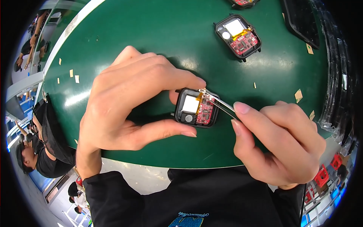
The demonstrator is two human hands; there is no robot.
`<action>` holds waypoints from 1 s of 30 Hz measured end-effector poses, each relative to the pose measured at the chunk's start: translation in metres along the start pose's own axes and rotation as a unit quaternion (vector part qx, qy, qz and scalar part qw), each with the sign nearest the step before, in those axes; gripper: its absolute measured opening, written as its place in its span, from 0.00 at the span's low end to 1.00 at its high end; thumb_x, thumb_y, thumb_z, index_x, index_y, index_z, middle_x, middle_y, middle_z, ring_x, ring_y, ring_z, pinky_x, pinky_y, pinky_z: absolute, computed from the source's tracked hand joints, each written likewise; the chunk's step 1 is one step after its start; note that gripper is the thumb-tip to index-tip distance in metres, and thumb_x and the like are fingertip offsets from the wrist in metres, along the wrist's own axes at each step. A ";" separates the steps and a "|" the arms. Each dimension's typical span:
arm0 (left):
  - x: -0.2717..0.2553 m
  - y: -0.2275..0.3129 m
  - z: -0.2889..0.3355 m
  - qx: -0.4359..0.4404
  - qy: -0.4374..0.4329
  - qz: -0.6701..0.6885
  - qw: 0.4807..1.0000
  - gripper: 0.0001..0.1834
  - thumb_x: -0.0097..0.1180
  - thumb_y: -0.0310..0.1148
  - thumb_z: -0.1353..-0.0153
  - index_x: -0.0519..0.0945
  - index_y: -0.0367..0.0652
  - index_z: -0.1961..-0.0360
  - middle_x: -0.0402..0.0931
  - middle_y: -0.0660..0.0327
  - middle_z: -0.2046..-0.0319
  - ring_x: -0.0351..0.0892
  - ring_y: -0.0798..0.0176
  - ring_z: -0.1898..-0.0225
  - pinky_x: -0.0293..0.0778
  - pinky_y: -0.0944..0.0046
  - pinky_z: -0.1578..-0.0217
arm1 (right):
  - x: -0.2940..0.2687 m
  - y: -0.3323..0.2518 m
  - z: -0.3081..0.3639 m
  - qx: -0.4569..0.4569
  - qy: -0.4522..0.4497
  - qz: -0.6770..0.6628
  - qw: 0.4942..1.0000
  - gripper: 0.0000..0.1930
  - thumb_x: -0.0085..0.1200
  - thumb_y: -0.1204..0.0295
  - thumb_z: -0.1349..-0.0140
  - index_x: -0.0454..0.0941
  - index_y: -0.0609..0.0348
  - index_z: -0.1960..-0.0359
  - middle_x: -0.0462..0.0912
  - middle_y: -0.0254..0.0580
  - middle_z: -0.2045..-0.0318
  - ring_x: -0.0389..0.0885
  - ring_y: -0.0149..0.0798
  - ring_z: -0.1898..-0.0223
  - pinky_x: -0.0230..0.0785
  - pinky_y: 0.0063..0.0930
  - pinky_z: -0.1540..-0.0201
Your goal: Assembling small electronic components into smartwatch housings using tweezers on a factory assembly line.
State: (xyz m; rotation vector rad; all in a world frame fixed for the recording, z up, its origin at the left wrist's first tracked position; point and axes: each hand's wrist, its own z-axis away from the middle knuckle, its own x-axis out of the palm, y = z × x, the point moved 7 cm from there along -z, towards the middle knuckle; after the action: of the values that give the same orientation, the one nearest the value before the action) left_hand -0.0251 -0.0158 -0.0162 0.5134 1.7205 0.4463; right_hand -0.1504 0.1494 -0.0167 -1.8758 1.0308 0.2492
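My left hand (130, 100) is closed around an opened smartwatch case (197, 108), gripping its black rim between thumb and fingers. Inside the case lie a white battery, a red circuit board, a strip of yellow tape and a small round silver part. Between the thumb and forefinger of my right hand (281, 140) is a pair of metal tweezers (223, 104). The tweezer tips reach the case's upper edge, close to my left fingertip. Whether they pinch a small part there, I cannot make out.
A second opened watch case (238, 36) lies farther back on the green table (170, 30), with part of another (243, 3) at the top edge. A black tray-like object (300, 22) and clear plastic packaging (334, 75) line the right side. Paper scraps (298, 95) are scattered about. People sit at left.
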 end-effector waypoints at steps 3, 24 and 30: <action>0.000 0.001 -0.001 -0.004 -0.012 -0.009 1.000 0.38 0.85 0.55 0.59 0.89 0.37 0.53 0.93 0.59 0.59 0.73 0.67 0.74 0.61 0.64 0.67 | 0.003 0.000 0.000 -0.011 0.006 0.002 1.000 0.19 0.73 0.89 0.54 0.92 0.69 0.57 0.83 0.40 0.73 0.76 0.32 0.81 0.63 0.25 0.80; 0.000 0.001 0.000 0.006 0.000 0.015 1.000 0.34 0.87 0.47 0.58 0.88 0.38 0.53 0.93 0.57 0.59 0.79 0.67 0.71 0.61 0.65 0.68 | 0.002 0.009 -0.008 0.084 -0.054 -0.089 0.991 0.14 0.71 0.89 0.49 0.92 0.70 0.59 0.87 0.44 0.74 0.80 0.30 0.80 0.64 0.20 0.79; 0.000 0.003 0.000 -0.008 0.002 0.011 1.000 0.35 0.87 0.47 0.59 0.89 0.37 0.53 0.92 0.56 0.59 0.80 0.65 0.69 0.64 0.66 0.69 | -0.003 0.010 -0.006 0.106 -0.051 -0.099 0.988 0.14 0.72 0.88 0.49 0.92 0.69 0.59 0.86 0.43 0.75 0.79 0.29 0.80 0.63 0.20 0.79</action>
State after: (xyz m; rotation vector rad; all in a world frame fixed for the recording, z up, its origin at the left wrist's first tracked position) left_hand -0.0249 -0.0132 -0.0144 0.5204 1.7162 0.4754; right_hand -0.1610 0.1445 -0.0178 -1.7375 0.7650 0.1126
